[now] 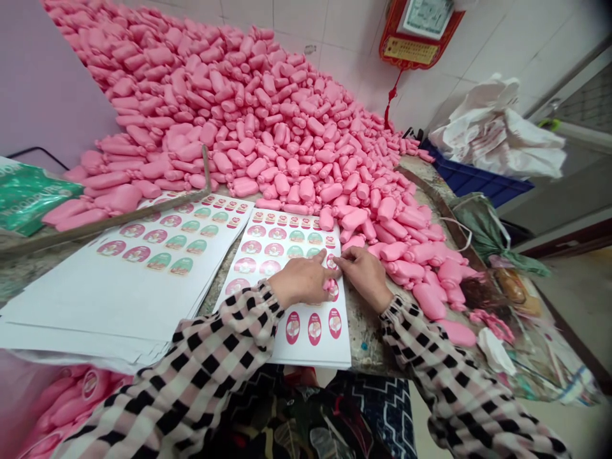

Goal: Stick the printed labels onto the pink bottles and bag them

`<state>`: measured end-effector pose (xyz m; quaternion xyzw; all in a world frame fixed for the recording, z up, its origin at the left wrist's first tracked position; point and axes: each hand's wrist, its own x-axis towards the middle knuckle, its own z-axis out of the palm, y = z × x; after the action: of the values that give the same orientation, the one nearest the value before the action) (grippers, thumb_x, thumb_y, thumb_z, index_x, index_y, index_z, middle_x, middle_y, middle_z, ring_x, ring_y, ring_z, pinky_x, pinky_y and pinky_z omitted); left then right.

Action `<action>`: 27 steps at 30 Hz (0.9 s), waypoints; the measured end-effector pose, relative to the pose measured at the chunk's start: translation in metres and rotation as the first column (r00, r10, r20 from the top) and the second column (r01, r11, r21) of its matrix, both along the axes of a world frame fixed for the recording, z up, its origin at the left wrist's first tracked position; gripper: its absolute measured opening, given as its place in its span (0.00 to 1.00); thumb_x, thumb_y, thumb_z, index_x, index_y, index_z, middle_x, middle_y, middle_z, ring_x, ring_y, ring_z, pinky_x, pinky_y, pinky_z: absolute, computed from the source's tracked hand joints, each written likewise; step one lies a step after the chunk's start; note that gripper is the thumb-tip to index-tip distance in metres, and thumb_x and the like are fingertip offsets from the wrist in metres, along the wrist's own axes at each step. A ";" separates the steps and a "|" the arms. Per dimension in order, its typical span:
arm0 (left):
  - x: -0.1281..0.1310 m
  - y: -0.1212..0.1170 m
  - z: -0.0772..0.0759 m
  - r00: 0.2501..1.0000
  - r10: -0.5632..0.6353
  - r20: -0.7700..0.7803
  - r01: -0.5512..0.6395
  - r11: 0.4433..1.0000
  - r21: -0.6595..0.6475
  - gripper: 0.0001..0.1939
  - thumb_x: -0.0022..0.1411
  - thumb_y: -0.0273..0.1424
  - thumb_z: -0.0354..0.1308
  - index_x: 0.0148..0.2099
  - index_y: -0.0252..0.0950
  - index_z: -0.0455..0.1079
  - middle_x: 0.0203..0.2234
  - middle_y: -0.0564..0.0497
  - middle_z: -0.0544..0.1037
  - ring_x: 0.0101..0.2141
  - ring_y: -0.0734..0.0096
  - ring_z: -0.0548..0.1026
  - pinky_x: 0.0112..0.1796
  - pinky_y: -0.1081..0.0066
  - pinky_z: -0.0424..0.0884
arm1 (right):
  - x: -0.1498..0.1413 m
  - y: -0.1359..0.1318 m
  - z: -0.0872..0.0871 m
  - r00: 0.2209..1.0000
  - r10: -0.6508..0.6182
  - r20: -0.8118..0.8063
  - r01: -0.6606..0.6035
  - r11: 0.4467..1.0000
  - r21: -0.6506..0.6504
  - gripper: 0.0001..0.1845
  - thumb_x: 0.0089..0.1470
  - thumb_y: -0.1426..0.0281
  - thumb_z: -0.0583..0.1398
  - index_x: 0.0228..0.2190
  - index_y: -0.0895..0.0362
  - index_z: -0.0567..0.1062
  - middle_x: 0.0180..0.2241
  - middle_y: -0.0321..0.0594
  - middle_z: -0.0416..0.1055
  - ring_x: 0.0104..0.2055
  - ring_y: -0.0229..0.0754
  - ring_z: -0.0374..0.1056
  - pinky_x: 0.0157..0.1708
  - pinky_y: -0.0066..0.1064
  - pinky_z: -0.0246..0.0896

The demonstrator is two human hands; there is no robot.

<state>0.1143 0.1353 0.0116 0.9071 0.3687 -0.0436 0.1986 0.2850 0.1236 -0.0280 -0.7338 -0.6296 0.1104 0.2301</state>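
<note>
A sheet of printed stickers [310, 352] lies in front of me, with rows of round, arched and oval labels in pink and green. My left hand [303, 280] rests over its right side, index finger reaching to the sheet's edge. A small pink tip, which looks like the neck of a pink bottle [329, 285], pokes out from its curled fingers; the rest is hidden. Beside it, my right hand [366, 275] pinches with thumb and forefinger at the edge of an oval sticker [331, 262] on the sheet's right border.
A big heap of pink bottles [268, 121] covers the table's back and right. Left lies a stack of sticker sheets [109, 299] with a bar [119, 222] across it. More labelled bottles [67, 401] sit lower left. A blue crate [473, 175] holds white bags [502, 137].
</note>
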 end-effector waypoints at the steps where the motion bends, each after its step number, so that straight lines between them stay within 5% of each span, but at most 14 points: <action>1: 0.001 0.001 0.001 1.000 -0.003 -0.012 0.003 1.000 -0.006 0.25 0.55 0.46 0.53 0.55 0.51 0.66 0.62 0.42 0.55 0.46 0.47 0.71 0.43 0.52 0.66 | -0.001 0.000 0.000 1.000 -0.009 0.003 0.008 1.000 0.018 0.14 0.50 0.56 0.59 0.25 0.52 0.75 0.28 0.34 0.74 0.29 0.39 0.66 0.25 0.29 0.47; 13: 0.003 0.002 -0.004 0.999 -0.035 -0.009 0.035 0.998 0.048 0.25 0.56 0.44 0.52 0.57 0.53 0.64 0.61 0.41 0.56 0.45 0.46 0.71 0.43 0.49 0.65 | -0.005 -0.008 0.005 0.999 -0.016 -0.045 0.023 0.987 0.160 0.13 0.49 0.57 0.60 0.25 0.53 0.75 0.28 0.34 0.73 0.29 0.38 0.65 0.26 0.30 0.49; 21: -0.012 -0.013 -0.014 0.979 -0.017 0.204 0.001 0.997 0.081 0.25 0.59 0.42 0.52 0.59 0.53 0.61 0.58 0.44 0.62 0.44 0.52 0.72 0.43 0.55 0.65 | 0.011 -0.005 0.015 0.885 -0.028 -0.464 0.140 0.968 0.209 0.15 0.47 0.56 0.61 0.24 0.56 0.73 0.23 0.34 0.71 0.26 0.38 0.63 0.27 0.29 0.54; 24: -0.023 -0.020 -0.013 0.865 0.142 0.481 -0.141 0.989 -0.040 0.24 0.60 0.43 0.53 0.58 0.45 0.63 0.49 0.46 0.71 0.45 0.57 0.70 0.46 0.59 0.64 | 0.008 -0.014 0.025 0.778 0.054 -0.625 0.109 0.969 0.220 0.15 0.44 0.57 0.64 0.24 0.57 0.72 0.23 0.34 0.69 0.24 0.35 0.60 0.25 0.28 0.54; 27: -0.029 -0.026 -0.009 0.511 0.508 0.693 -0.267 0.861 -0.433 0.23 0.59 0.49 0.51 0.50 0.40 0.68 0.36 0.49 0.73 0.37 0.64 0.71 0.40 0.65 0.67 | -0.008 -0.030 0.035 0.675 0.114 -0.729 0.060 0.976 0.208 0.15 0.43 0.58 0.66 0.24 0.57 0.72 0.24 0.33 0.68 0.25 0.35 0.60 0.26 0.28 0.55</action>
<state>0.0854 0.1092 0.0024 0.6876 0.4279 0.3559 0.4664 0.2772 0.0935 0.0075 -0.5881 -0.5024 0.3315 0.5402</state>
